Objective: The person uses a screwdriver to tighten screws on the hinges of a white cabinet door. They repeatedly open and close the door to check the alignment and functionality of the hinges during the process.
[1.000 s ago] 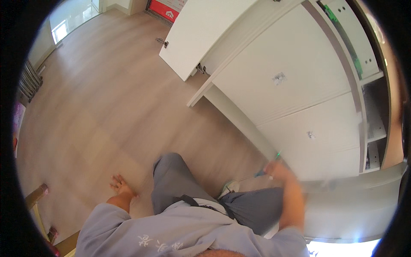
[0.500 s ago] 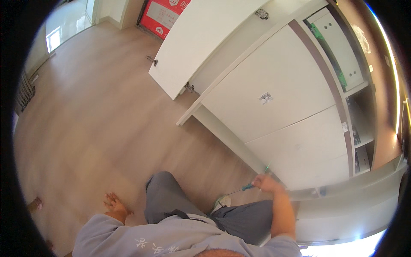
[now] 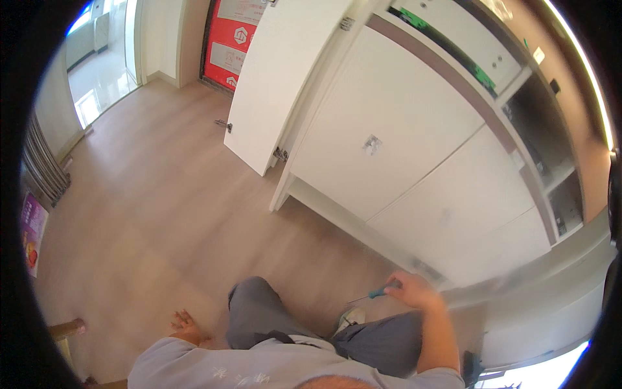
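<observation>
Screwdriver (image 3: 378,293): while the right grip (image 3: 414,292) is closing narrowly around its teal handle, the thin shaft is pointing toward the person's left.
Long axis: it is running almost crosswise before the body, the tip dipping slightly toward the picture's lower edge.
Place: the tool is hovering in front of the right leg (image 3: 382,340), its tip showing just above the shoe (image 3: 351,316).
Left grip (image 3: 188,327): its fingers are spreading wide against the wood-toned floor (image 3: 155,201), beside the left knee (image 3: 256,298).
White cabinet (image 3: 382,97): it is standing beyond the screwdriver, its door (image 3: 275,84) hanging open.
</observation>
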